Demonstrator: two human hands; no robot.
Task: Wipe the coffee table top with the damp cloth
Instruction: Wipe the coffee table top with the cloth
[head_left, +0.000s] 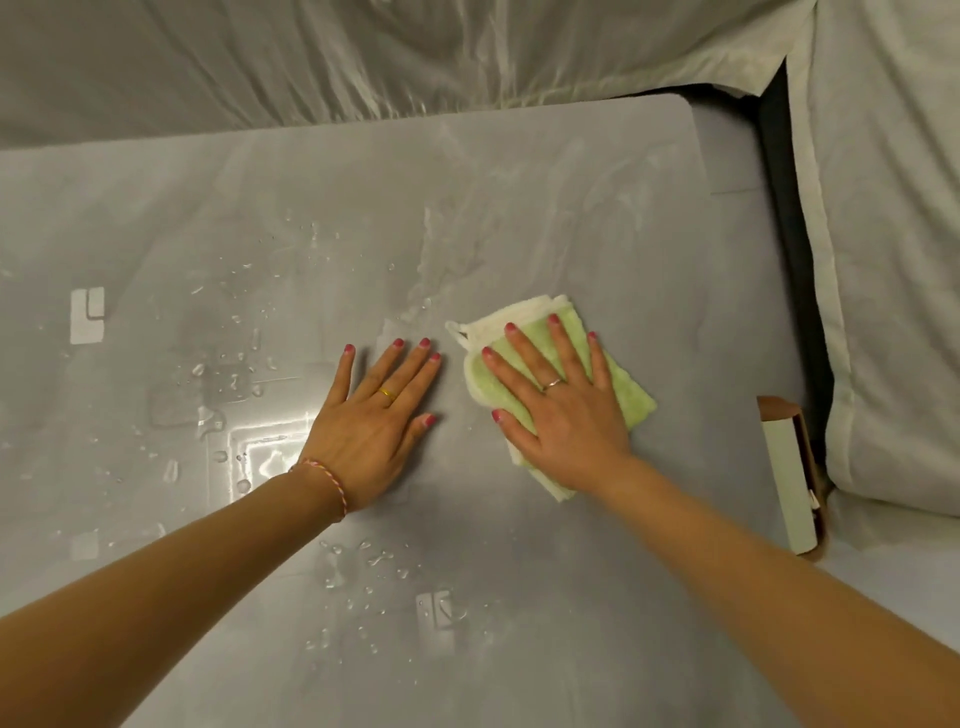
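Wiping: judged to be mid-task; streaks show far of the cloth, while drops lie left and near, so long overlapping strokes toward that wet side look like the way to go.
Room: pale sheeting (415, 57) covers whatever lies beyond the far edge, and more white covering (893, 260) drapes down the right side; a dark gap runs between it and the table.
Table (571, 208): grey, smooth, glossy, filling most of the view; its far right corner is rounded. Bright ceiling reflections sit on the left half.
Water: drops (228, 374) scattered over the left and near-centre parts; a smeared wet trail (431, 270) runs far from the cloth. The right part looks mostly dry and matte.
Box (792, 473): a narrow white-and-brown carton standing just off the right edge, apart from the table top as far as can be told.
Cloth (631, 402): green with a white border, folded flat, right of centre on the table.
Right hand (566, 410): fingers spread, palm pressed flat on the cloth, not gripping it; even pressure through the whole palm should keep the fold from bunching.
Left hand (374, 421): flat on bare table just left of the cloth, fingers together, holding nothing, likely a brace; it rests beside the wet patch and may need lifting as strokes come across.
Hands: near each other, not touching.
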